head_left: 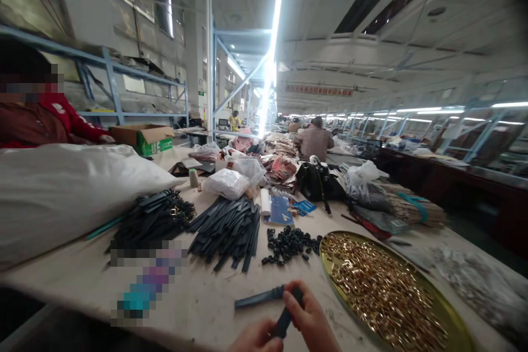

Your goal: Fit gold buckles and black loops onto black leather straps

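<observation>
Left hand [256, 335] and right hand [309, 316] grasp a dark strap [284, 323] left of the tray [458, 325].
Fingers [292, 303] pinch it; its held length slants forward, toward the tray; a flat length [256, 300] points away, any join hidden.

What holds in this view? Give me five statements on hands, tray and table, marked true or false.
1. The left hand and right hand both grip a dark strap. True.
2. The tray is left of both hands. False: it is to their right.
3. Gold pieces lie in the tray. True.
4. The black loops are inside the tray. False: they lie on the table, to the left of the tray.
5. A white roll is beside a blue booklet. True.
</observation>
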The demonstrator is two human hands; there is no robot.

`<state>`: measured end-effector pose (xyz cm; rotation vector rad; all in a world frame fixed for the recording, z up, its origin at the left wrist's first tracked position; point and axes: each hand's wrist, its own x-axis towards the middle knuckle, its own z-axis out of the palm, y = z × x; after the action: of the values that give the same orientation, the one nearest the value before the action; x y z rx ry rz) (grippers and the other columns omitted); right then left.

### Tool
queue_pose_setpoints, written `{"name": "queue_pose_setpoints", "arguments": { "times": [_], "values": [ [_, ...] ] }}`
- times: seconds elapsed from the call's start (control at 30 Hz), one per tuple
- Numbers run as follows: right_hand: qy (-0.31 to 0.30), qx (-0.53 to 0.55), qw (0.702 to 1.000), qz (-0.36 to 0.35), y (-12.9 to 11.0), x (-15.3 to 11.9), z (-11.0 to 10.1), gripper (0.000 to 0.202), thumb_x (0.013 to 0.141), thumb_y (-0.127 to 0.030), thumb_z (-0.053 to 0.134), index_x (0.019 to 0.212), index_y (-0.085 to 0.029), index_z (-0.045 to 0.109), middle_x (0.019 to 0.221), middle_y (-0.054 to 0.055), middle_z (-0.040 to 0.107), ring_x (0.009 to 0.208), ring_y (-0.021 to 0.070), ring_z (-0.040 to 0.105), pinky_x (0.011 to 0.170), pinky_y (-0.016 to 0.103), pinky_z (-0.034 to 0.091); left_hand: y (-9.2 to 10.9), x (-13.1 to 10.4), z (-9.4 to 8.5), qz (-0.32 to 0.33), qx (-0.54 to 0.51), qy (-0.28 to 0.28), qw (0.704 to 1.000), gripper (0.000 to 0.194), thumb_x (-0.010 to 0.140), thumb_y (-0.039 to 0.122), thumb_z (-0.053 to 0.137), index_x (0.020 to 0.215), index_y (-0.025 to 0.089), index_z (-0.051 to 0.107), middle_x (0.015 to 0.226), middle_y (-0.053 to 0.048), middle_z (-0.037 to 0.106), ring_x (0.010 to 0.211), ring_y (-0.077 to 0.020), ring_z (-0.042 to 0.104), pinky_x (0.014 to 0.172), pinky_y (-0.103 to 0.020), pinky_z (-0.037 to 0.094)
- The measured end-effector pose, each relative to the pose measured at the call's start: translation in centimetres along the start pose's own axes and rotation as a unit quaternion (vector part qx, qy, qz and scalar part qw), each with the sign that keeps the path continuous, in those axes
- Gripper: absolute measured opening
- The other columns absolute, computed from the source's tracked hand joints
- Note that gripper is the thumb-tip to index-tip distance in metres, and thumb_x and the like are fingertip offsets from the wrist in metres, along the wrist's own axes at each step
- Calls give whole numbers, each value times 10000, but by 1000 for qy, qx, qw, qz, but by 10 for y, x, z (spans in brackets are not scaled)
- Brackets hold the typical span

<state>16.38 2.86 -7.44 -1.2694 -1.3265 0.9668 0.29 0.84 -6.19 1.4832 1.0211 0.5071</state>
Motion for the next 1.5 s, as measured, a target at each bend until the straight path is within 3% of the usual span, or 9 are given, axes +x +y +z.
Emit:
{"name": "queue_pose_setpoints", "arguments": {
  "times": [0.17,0.3,0.43,0.7,0.9,1.07,1.17,1.3,1.5],
  "values": [
    [-1,-121,993,-5,-1,7,-18,466,786,-552,343,931,-133,486,544,-29,503,426,120,474,397,243,386,18,-24,5,-143,-299,20,943,246,709,252,517,920,132,481,567,31,518,377,-46,399,367,-155,262],
    [32,-223,974,-5,17,42,-63,377,787,-450,394,940,-125,509,669,18,552,572,155,535,512,284,434,27,-32,-7,-189,-415,45,889,292,688,116,512,979,86,498,673,-19,568,462,-47,481,409,-134,352],
    [-2,-347,937,-50,24,71,-60,229,790,-299,433,893,-149,573,805,58,597,691,171,561,654,315,440,32,-23,-16,-197,-471,32,859,309,685,80,522,992,71,496,712,-38,584,502,-59,519,442,-144,398],
    [-75,-546,827,-114,23,120,-28,159,812,-200,461,829,-172,617,825,77,574,715,177,547,629,272,360,23,15,-29,-191,-520,-7,832,252,714,121,546,962,78,531,798,-72,606,577,-69,562,484,-144,438],
    [-126,-618,765,-130,27,115,-38,200,832,-120,397,861,-134,595,828,119,576,753,217,536,643,297,350,19,35,-35,-225,-527,-17,819,248,728,155,544,968,91,549,829,-73,614,613,-75,566,512,-152,440],
    [-143,-639,747,-116,30,102,-46,261,813,-52,384,990,-119,564,866,123,599,807,221,550,683,292,381,13,44,-34,-231,-462,-16,856,278,728,170,517,998,113,550,840,-74,627,588,-75,545,456,-150,377],
    [-156,-614,764,-121,28,94,-45,289,813,-60,390,1038,-136,554,962,123,602,880,220,550,740,287,398,9,44,-29,-214,-396,0,893,282,773,261,492,1015,127,547,797,-48,615,487,-49,473,401,-157,298],
    [-141,-508,847,-66,25,91,-43,262,825,-143,413,1030,-132,574,1032,148,593,954,250,535,805,339,402,10,38,-26,-189,-313,19,930,390,810,440,439,995,120,562,660,22,518,427,-22,353,392,-158,223],
    [-122,-297,947,24,5,67,-40,252,846,-270,421,986,-131,579,876,95,637,777,184,592,732,328,464,23,25,-22,-77,-122,51,988,166,774,282,449,782,134,524,595,46,478,482,-56,441,460,-173,319]
  ]
}}
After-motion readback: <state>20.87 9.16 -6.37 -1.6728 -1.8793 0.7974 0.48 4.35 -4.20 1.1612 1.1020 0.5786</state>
